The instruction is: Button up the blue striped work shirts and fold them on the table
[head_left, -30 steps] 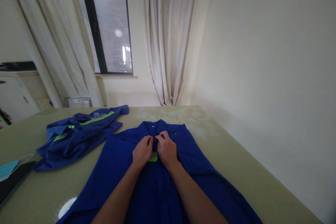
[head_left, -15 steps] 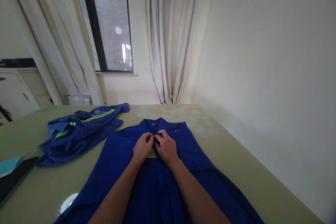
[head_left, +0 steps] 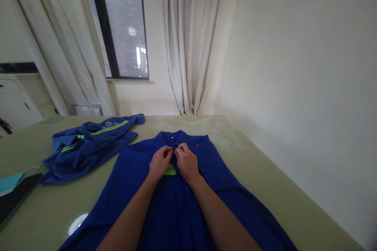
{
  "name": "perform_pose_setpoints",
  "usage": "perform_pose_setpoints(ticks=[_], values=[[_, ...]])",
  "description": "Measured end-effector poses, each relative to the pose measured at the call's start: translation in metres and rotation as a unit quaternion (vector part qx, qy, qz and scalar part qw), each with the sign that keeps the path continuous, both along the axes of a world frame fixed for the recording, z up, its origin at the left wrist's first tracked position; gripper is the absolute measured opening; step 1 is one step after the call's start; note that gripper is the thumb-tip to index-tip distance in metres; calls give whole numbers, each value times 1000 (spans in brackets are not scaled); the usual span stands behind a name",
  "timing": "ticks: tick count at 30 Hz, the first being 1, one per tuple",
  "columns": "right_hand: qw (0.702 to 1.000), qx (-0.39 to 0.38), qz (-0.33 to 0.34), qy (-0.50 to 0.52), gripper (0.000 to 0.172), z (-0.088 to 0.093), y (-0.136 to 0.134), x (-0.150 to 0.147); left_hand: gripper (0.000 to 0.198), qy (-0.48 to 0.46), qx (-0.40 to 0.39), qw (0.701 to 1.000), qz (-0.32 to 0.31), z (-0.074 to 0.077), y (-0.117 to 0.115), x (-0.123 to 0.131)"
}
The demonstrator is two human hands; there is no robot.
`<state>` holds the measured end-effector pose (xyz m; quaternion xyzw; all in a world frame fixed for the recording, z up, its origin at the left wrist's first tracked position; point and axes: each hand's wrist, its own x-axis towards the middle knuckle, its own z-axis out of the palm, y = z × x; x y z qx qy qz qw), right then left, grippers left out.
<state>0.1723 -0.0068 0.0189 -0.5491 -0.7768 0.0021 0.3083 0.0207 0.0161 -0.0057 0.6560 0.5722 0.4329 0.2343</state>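
Observation:
A blue work jacket (head_left: 218, 168) lies spread on the table in front of me, its collar at the far end and its sleeves reaching down to both sides. Just below the collar, my left hand (head_left: 160, 162) pinches the front edge of the jacket. My right hand (head_left: 187, 161) pinches the opposite front edge, its fingertips almost meeting those of the left. Whatever small fastening is between the fingertips is hidden. A yellow-green strip (head_left: 170, 170) shows through the front opening between my wrists.
A second blue garment with yellow-green stripes (head_left: 91, 145) lies crumpled at the far left of the table (head_left: 265, 176). Nearer on the left are a light-blue face mask (head_left: 10, 183) on a dark flat object (head_left: 17, 200) and a round white item (head_left: 77, 223). A wall borders the right side.
My hands stay at the same place below the collar. The right fingers have drawn closer together, and the view has shifted very slightly.

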Motion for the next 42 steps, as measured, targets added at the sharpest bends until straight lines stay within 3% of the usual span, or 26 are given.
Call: perform_pose_setpoints(ticks=[6, 13, 17, 20, 24, 29, 34, 38, 42], values=[[999, -35, -1, 35, 16, 0, 0, 2, 18, 1, 29, 999, -21, 1, -1, -2], [997, -14, -35, 65, 9, -1, 0, 0, 24, -24, -4, 997, -73, 1, 2, -2], [985, 23, 25, 167, 17, -7, 7, 4, 31, -5, -24, 996, -86, 3, 1, -3], [957, 54, 30, 282, 28, -13, 18, 13, 27, 38, -36, 996, -70, 7, -6, 1], [916, 32, -3, 400, 29, -19, 28, 22, 28, 151, -42, 984, -84, 21, -18, 9], [892, -8, -8, 452, 33, -15, 26, 23, 42, 328, -76, 921, -194, 49, -37, 16], [888, -25, -2, 459, 37, -8, 23, 23, 34, 381, -130, 886, -231, 71, -62, 34], [899, -14, -7, 438, 37, -6, 24, 25, 27, 379, -124, 883, -249, 86, -63, 37], [909, -20, -1, 415, 40, -8, 27, 22, 41, 357, -143, 893, -234, 81, -65, 36]])
